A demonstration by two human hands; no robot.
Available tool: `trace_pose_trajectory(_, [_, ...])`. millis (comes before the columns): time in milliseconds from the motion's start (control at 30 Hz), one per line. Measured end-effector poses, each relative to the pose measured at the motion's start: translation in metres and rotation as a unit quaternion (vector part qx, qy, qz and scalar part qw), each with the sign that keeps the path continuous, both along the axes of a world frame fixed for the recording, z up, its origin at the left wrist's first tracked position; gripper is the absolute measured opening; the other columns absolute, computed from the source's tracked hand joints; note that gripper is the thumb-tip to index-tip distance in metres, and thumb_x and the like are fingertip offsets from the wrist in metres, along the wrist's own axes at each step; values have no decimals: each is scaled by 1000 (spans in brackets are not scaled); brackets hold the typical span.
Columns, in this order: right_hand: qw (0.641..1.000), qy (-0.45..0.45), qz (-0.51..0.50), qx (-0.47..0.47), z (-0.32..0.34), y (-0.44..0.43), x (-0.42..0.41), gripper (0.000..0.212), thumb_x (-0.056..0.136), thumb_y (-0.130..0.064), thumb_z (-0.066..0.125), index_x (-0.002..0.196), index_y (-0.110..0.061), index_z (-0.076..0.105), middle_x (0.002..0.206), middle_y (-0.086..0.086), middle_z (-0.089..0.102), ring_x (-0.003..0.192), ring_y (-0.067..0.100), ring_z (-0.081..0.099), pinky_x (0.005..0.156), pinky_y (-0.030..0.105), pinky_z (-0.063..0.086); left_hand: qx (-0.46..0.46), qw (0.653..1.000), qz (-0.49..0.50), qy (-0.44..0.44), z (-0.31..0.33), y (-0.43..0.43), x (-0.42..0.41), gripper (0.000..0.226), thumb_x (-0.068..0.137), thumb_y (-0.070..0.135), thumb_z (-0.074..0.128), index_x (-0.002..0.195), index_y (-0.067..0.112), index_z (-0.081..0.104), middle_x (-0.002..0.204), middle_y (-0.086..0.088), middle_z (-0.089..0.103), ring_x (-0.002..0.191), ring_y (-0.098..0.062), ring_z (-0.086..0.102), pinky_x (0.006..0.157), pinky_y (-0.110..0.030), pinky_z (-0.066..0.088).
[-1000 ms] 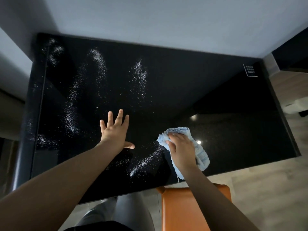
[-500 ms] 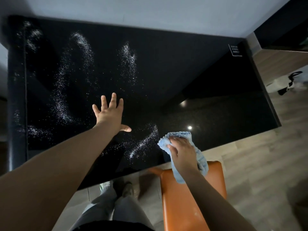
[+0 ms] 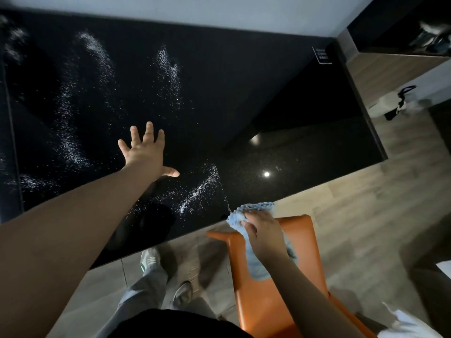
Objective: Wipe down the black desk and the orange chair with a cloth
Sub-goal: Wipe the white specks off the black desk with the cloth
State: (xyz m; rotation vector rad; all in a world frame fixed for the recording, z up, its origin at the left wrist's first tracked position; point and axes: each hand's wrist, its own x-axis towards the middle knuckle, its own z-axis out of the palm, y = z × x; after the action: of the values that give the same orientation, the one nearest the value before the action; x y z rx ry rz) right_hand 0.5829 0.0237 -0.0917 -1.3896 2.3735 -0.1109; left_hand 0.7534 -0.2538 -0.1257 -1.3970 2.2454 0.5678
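The glossy black desk [image 3: 244,93] fills the upper view, streaked with white powder across its left and middle. My left hand [image 3: 144,152] rests flat on it with fingers spread. My right hand [image 3: 264,236] grips a light blue cloth [image 3: 256,262] just past the desk's near edge, above the top of the orange chair [image 3: 302,242]. The cloth hangs down over the chair's back. One powder streak [image 3: 200,189] lies on the desk just left of the cloth.
Wooden floor [image 3: 366,215] lies right of the desk and under the chair. My legs and shoes [image 3: 151,259] stand between desk and chair. A white bag with black straps [image 3: 390,106] sits on the floor at the right. A small label [image 3: 322,55] marks the desk's far right corner.
My right hand has pulled the cloth toward me, off the desk's near edge and over the chair back. The left hand stays planted on the desk. The view has tilted down.
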Motion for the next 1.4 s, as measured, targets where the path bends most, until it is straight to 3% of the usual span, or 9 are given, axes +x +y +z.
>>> trace_pose_trajectory(100, [1000,6,19,22,0,17,6,26,97,-22,47,116,-18,63,107,1,67,101,17,59,89,34,46,-3,1000,1,1,0,-1,0,129,61,75,66,153,24,-9,159,-4,-21,145,-40,-13,113,-63,10])
trace_pose_trajectory(200, [1000,7,-8,-3,0,33,13,17,92,-15,56,104,-12,67,95,8,69,91,23,63,83,37,48,-3,1000,-3,1,0,-1,0,129,61,76,66,153,24,-9,159,-4,-21,145,-40,-13,113,-63,10])
trace_pose_trajectory(433, [999,16,-20,-45,23,10,3,20,96,-19,49,104,-17,66,97,1,68,92,14,60,84,33,48,-7,1000,-4,14,7,2,3,126,63,75,65,153,23,-6,160,-5,-18,146,-39,-11,114,-62,10])
trace_pose_trajectory(600, [993,21,-20,-118,43,-41,-7,18,93,-18,51,103,-17,67,98,-1,69,90,12,61,82,33,50,0,999,-14,33,16,1,11,114,71,72,63,154,20,4,161,-5,-10,147,-35,-7,118,-56,12])
trace_pose_trajectory(800, [982,3,-3,-190,57,-116,-16,22,93,-19,51,109,-19,66,108,-7,68,99,9,59,88,29,46,13,997,0,75,37,-10,33,96,78,66,61,153,21,20,159,-4,13,144,-28,20,114,-46,29])
trace_pose_trajectory(1000, [976,8,33,-217,71,-190,-19,15,94,-19,51,94,-15,65,85,-13,57,80,5,50,74,26,45,-24,997,24,70,55,-24,53,97,81,66,58,154,20,14,158,-4,17,145,-25,18,117,-44,23])
trace_pose_trajectory(1100, [976,4,49,-214,73,-229,-24,19,95,-22,50,102,-15,66,91,-7,64,83,7,53,76,26,44,-20,996,46,71,59,-38,58,97,82,65,59,154,17,14,160,-5,14,147,-26,14,117,-46,21])
trace_pose_trajectory(1300, [975,12,106,-196,65,-310,-42,18,96,-19,49,94,-12,65,92,0,67,86,16,60,67,24,36,-17,994,95,50,57,-66,63,104,79,67,60,154,15,10,160,-6,10,148,-28,9,118,-47,20])
trace_pose_trajectory(1400, [974,14,118,-193,57,-352,-53,20,96,-19,48,101,-11,65,99,2,68,92,20,62,72,28,43,-11,994,101,39,52,-82,58,108,77,68,60,154,16,5,161,-6,2,148,-29,2,119,-48,17])
